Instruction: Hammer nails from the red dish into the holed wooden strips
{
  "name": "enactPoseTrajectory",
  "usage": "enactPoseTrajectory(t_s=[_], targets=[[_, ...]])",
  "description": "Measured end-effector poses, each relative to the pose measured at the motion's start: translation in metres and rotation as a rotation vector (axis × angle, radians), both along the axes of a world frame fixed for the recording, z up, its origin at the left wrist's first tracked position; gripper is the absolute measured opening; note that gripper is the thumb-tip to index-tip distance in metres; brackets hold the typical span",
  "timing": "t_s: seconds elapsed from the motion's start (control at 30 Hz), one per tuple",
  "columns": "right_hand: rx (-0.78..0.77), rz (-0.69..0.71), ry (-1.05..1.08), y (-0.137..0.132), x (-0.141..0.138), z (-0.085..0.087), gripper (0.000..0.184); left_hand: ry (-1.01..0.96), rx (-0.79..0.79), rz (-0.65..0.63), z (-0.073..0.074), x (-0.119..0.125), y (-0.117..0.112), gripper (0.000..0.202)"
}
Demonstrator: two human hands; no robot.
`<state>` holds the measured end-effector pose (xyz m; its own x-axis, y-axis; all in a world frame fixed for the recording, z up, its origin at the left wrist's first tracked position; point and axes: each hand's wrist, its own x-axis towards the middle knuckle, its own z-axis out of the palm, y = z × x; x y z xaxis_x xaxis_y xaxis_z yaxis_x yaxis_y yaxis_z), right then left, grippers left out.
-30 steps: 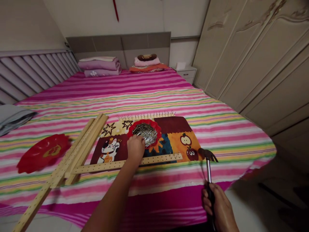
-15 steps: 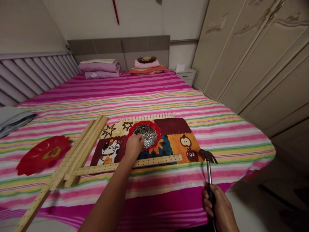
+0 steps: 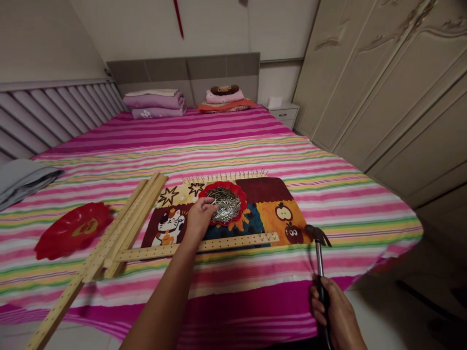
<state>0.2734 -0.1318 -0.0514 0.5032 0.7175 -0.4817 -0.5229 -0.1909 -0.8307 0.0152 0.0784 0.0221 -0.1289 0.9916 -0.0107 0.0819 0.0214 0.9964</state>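
Observation:
My left hand (image 3: 199, 218) reaches into a red dish (image 3: 239, 191) heaped with thin silver nails (image 3: 226, 203), its fingers pinched together at the pile's left edge. The dish stands on a colourful cartoon mat (image 3: 270, 204) on the striped bed. In front of the mat lies a wooden strip (image 3: 233, 241) with a row of holes and a few nails at its right end. My right hand (image 3: 335, 316) grips the handle of a claw hammer (image 3: 318, 238), head up, near the bed's front edge.
Several long wooden strips (image 3: 120, 231) lie slanted left of the mat. Another red dish (image 3: 71, 230) sits further left. A nailed strip (image 3: 226, 176) lies behind the mat. Folded bedding (image 3: 155, 102) is at the headboard; a wardrobe (image 3: 383, 87) stands to the right.
My left hand has edged forward and up to the nail pile's left edge, fingers closing in a pinch. The hammer hand has barely shifted.

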Motion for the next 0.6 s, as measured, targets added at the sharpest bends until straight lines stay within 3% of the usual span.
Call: enactPoseTrajectory(t_s=[0.17, 0.33, 0.6], targets=[[-0.004, 0.004, 0.025, 0.001, 0.002, -0.001, 0.031, 0.104, 0.007, -0.014, 0.005, -0.002, -0.010, 0.026], [0.008, -0.001, 0.034, 0.002, 0.001, 0.000, 0.030, 0.067, -0.105, -0.191, 0.012, 0.011, -0.028, 0.024], [0.023, -0.002, 0.051, 0.001, 0.001, 0.002, 0.028, 0.139, -0.071, -0.304, -0.011, 0.049, -0.057, 0.015]])
